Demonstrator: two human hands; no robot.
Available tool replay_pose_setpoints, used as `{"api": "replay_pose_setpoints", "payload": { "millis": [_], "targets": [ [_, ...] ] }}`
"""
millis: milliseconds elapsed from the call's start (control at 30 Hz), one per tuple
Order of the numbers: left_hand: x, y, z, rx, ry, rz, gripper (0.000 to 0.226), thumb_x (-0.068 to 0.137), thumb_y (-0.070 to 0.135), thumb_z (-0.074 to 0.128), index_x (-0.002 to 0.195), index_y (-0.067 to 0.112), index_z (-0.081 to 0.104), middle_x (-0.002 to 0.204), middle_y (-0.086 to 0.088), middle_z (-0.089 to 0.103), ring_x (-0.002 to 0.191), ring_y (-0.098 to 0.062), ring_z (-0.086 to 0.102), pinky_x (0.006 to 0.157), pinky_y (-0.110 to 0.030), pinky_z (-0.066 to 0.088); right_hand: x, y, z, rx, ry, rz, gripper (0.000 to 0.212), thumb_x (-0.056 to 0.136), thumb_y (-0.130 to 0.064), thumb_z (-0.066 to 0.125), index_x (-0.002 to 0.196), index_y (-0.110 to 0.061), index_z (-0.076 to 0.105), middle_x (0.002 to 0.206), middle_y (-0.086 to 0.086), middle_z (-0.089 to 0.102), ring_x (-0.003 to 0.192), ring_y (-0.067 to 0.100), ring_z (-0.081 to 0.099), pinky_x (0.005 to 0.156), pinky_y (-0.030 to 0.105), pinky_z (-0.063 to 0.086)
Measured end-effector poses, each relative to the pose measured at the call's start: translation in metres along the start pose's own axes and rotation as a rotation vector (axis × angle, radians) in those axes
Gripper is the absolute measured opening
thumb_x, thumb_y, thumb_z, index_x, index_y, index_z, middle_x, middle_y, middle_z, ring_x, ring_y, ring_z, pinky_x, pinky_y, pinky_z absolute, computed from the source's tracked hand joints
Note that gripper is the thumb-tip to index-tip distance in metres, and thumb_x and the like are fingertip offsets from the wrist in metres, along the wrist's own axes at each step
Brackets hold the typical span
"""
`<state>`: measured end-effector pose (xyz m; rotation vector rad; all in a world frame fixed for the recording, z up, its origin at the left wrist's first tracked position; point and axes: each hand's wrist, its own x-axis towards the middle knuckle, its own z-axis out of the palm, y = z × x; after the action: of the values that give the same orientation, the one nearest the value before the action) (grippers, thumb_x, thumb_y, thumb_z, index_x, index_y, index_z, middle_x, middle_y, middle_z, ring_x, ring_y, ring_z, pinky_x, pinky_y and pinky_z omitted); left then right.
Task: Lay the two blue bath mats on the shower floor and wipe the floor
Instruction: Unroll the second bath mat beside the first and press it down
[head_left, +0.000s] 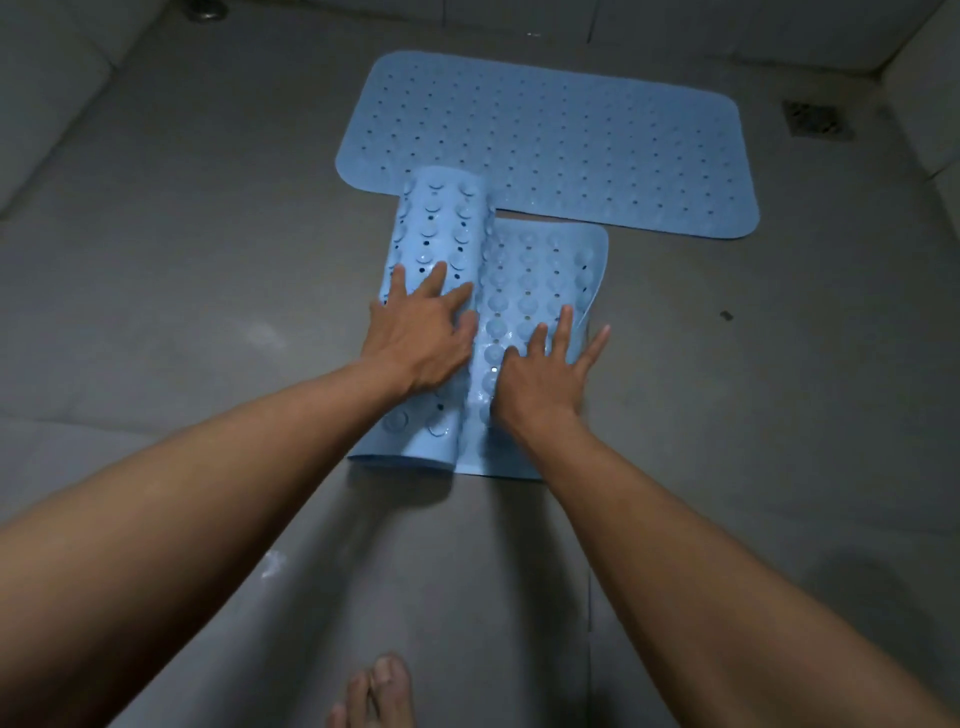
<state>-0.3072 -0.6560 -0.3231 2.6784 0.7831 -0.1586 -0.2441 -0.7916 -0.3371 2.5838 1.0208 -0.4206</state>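
One blue bath mat (561, 140) lies flat on the grey shower floor (208, 260), further from me. A second blue mat (524, 270) lies nearer, suction cups facing up. Its left part is still curled into a roll, and the roll's far end overlaps the first mat's near edge. My left hand (421, 332) presses on the rolled part with fingers spread. Flat on the unrolled part, near the mat's right edge, rests my right hand (545, 374). The mat's far right corner curls up slightly.
A square floor drain (815, 119) sits at the far right corner. Low tiled walls border the floor on the left (47, 93) and at the back. A round metal fitting (208, 10) shows at the top left. My bare foot (374, 696) stands at the bottom edge.
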Motion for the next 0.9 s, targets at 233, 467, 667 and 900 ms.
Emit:
{"api": "replay_pose_setpoints", "payload": {
  "millis": [233,467,667,900],
  "targets": [
    [-0.007,-0.024,-0.007,0.036,-0.074,-0.079,0.085,0.088,0.056,0.06,0.156,0.043,0.01,0.167,-0.001,-0.01,0.15,-0.044,-0.006,0.116,-0.068,0.011,0.001,-0.013,-0.01,-0.055,-0.132,0.049,0.065,0.1,-0.056,0.032,0.154,-0.02,0.031,0.163,0.009,0.022,0.149,0.047,-0.01,0.103,0.078,-0.015],
    [-0.009,-0.035,-0.003,0.084,-0.106,-0.091,0.082,0.093,0.053,0.048,0.156,0.044,-0.005,0.163,-0.005,-0.025,0.15,-0.04,-0.014,0.118,-0.066,0.007,0.016,-0.028,0.032,0.466,-0.159,-0.065,0.066,0.1,-0.061,0.019,0.155,-0.041,-0.013,0.162,0.005,-0.029,0.148,0.033,-0.026,0.114,0.066,-0.012],
    [-0.008,-0.042,-0.007,-0.053,-0.052,-0.128,0.084,0.088,0.044,0.056,0.154,0.05,0.004,0.165,-0.006,-0.017,0.15,-0.043,-0.002,0.119,-0.059,0.018,0.016,-0.025,0.042,0.46,-0.114,-0.048,0.071,0.099,-0.064,0.022,0.156,-0.038,-0.011,0.162,0.002,-0.028,0.148,0.03,-0.027,0.114,0.064,-0.015],
    [-0.004,-0.03,0.0,-0.076,-0.042,-0.114,0.075,0.092,0.051,0.043,0.155,0.049,0.002,0.166,-0.009,-0.014,0.151,-0.039,0.001,0.118,-0.061,0.018,0.016,0.017,0.045,0.466,-0.125,0.019,0.075,0.1,-0.061,0.026,0.157,-0.031,-0.012,0.163,0.002,-0.026,0.149,0.029,-0.025,0.115,0.065,-0.011]
  ]
}}
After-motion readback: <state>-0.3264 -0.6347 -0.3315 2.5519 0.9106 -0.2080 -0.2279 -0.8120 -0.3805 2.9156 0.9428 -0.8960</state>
